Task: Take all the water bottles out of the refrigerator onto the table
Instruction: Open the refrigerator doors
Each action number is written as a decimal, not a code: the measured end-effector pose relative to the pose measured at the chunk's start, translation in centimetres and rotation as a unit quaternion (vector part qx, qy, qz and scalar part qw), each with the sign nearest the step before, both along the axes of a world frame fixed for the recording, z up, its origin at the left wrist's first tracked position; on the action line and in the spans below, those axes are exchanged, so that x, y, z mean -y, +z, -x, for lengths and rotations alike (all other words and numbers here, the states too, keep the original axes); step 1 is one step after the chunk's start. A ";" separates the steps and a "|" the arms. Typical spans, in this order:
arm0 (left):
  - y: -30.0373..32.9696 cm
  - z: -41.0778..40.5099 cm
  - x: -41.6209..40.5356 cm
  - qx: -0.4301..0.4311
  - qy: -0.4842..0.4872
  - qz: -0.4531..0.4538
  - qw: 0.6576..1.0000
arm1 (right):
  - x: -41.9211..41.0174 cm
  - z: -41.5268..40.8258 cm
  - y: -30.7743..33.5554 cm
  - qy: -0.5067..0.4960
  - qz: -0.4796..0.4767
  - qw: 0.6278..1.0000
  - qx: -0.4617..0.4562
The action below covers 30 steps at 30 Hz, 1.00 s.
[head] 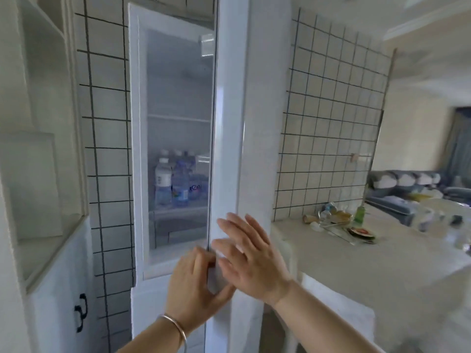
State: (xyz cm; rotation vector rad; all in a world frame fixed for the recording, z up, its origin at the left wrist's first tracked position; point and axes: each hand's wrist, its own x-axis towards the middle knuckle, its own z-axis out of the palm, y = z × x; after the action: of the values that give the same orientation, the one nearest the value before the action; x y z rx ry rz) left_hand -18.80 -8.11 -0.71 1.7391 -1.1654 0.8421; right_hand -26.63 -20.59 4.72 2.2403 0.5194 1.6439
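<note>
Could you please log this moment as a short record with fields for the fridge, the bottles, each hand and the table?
refrigerator door: partly open, seen edge-on
water bottles: several, upright on a shelf inside; count unclear
left hand: fingers curled around the door's edge; bracelet on wrist
right hand: open, flat against the door's outer face
table: right of the fridge, clutter near the tiled wall, front part bare
task progress: no bottle held or moved yet
</note>
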 end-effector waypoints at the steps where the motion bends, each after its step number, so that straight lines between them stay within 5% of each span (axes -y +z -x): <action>1: -0.2 1.3 0.9 0.042 -0.023 -0.006 0.999 | 1.0 2.0 -1.0 -0.009 -0.047 0.999 0.015; 4: -0.8 5.0 3.7 0.158 -0.077 -0.052 0.983 | 3.6 7.3 -4.4 -0.028 -0.243 0.969 0.016; 10: 0.8 10.0 10.6 0.267 -0.091 -0.100 0.954 | 7.1 14.1 -6.3 -0.053 -0.528 0.846 0.058; 30: 5.6 10.5 35.4 0.413 -0.135 -0.259 0.863 | 28.8 17.2 -2.1 -0.252 -0.699 0.666 0.057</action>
State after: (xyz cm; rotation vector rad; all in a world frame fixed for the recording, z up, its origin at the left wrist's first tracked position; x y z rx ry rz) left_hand -29.32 -43.52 4.94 1.5590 -2.3276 1.2241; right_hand -43.86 -49.44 2.67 2.5071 -1.8938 2.0032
